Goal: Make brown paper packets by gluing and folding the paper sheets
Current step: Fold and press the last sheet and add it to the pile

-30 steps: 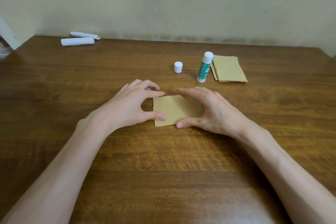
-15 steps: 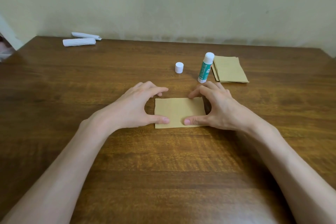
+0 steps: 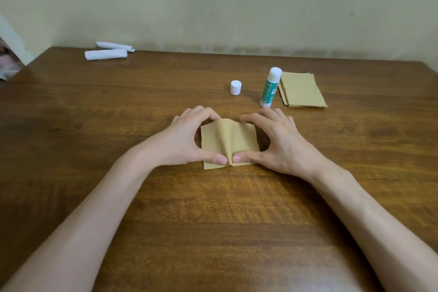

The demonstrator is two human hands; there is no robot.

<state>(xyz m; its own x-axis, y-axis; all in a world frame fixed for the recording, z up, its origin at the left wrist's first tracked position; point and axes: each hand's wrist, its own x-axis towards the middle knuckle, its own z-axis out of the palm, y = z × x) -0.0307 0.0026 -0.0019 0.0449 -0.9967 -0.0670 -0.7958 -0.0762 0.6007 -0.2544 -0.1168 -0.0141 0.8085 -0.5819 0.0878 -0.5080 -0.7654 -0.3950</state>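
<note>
We see our two forearms (image 3: 99, 206) bare, without sleeves, slim and smooth, each ending in a bare hand, the left hand (image 3: 186, 141) and the right hand (image 3: 282, 147), with long fingers (image 3: 252, 117) and short, plain nails (image 3: 223, 160).

No text, number, brand or sign could be read. The only printed surface was the green label (image 3: 269, 93) on the upright glue stick (image 3: 270, 86); it carried pale markings, but these were too small and blurred to resolve into characters.
</note>
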